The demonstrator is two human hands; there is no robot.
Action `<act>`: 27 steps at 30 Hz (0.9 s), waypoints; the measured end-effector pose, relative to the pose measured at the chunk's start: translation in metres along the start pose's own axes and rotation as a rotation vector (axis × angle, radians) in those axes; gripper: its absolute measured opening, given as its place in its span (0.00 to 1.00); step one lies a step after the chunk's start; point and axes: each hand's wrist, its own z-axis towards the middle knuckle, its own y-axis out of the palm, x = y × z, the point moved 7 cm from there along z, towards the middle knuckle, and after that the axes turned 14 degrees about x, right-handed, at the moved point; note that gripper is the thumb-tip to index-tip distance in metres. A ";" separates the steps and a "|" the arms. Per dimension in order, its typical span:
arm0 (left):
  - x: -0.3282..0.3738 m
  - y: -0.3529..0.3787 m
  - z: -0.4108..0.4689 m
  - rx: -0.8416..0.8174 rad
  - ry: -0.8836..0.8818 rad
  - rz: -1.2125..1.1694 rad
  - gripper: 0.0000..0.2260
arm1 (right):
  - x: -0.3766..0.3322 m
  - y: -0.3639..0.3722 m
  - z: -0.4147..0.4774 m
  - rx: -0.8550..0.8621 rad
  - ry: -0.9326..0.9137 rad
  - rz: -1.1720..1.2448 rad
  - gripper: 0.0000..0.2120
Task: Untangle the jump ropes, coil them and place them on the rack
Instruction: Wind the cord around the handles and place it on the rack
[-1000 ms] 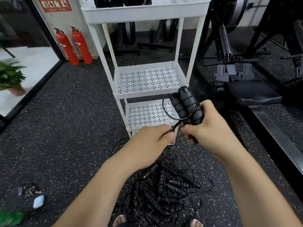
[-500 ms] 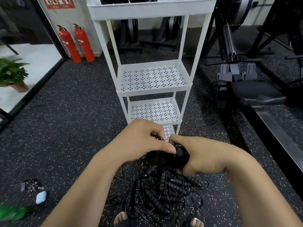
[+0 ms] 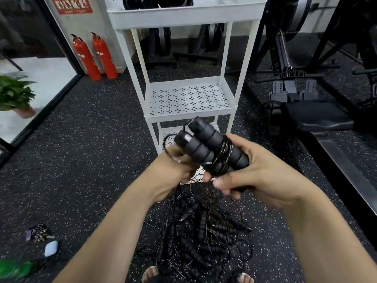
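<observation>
The left hand (image 3: pixel 175 170) pinches the loose cord end just left of the paired handles (image 3: pixel 210 149), which the right hand (image 3: pixel 263 174) clasps with cord wound round their middle, held in front of the white rack (image 3: pixel 189 115). The coiling step looks nearly finished; next the tail likely needs tucking, then the bundle set on a shelf. The tangled pile (image 3: pixel 202 235) lies near, on the floor.

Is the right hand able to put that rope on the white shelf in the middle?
Probably yes. The right hand holds the wrapped rope handles just in front of the rack's middle shelf, which is bare, with nothing between. The left hand still pinches the cord, so it may need to let go first.
</observation>
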 end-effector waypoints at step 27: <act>0.035 -0.026 -0.011 0.077 0.261 0.285 0.07 | 0.045 -0.025 -0.003 -0.146 0.305 -0.579 0.14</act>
